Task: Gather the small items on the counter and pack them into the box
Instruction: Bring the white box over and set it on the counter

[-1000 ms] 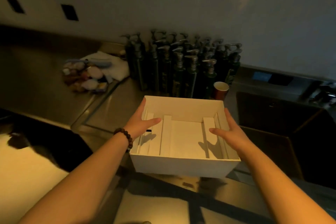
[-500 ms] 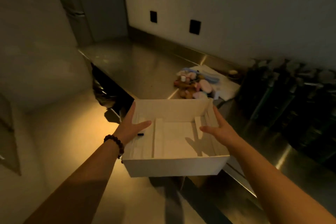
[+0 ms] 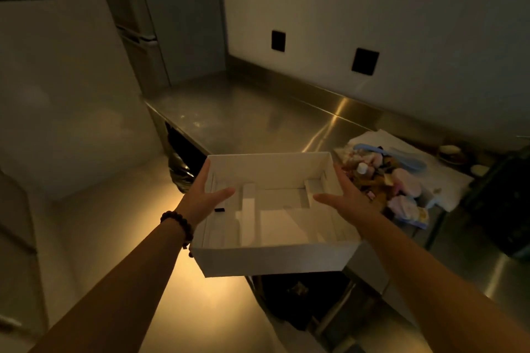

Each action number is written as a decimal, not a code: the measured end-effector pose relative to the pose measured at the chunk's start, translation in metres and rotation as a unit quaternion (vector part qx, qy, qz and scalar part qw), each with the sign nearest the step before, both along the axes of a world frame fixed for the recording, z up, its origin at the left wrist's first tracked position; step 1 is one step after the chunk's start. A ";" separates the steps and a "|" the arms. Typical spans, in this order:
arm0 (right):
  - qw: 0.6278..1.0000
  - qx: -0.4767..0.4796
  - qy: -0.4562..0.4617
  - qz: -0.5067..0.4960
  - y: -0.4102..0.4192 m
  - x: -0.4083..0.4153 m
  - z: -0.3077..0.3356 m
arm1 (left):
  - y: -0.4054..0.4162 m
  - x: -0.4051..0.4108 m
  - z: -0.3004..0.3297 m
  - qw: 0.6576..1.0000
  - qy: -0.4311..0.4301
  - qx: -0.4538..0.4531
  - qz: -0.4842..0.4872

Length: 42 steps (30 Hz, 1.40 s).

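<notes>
We hold the white box up off the steel counter, one hand per side. Left hand grips the left wall, thumb inside; right hand grips the right wall the same way. The small items sit piled on a white cloth, far right of the box (nothing packed yet). A bead bracelet is on our left wrist.

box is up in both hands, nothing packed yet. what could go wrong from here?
1. The box is held in the air, left hand and right hand on its side walls, thumbs inside. Thin walls may flex and slip.
2. The items lie in a loose heap on a white cloth to the right; setting the box down there could knock some off.
3. Light is dim, so small pieces may be missed.
</notes>
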State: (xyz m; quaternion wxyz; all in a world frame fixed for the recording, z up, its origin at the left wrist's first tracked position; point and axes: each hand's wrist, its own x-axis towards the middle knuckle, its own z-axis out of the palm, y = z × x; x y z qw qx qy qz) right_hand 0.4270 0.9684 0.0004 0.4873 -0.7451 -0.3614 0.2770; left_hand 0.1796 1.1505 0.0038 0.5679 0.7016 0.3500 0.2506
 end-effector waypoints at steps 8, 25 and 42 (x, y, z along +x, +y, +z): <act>0.997 0.043 0.011 -0.066 0.097 0.088 -0.013 | 0.127 0.116 0.000 0.999 0.037 0.011 -0.027; 0.985 0.042 0.036 -0.166 0.224 0.225 -0.023 | 0.315 0.334 -0.020 0.979 0.102 -0.029 -0.171; 0.950 -0.128 -0.063 -0.277 0.282 0.259 -0.029 | 0.384 0.422 -0.030 0.955 0.111 0.053 -0.271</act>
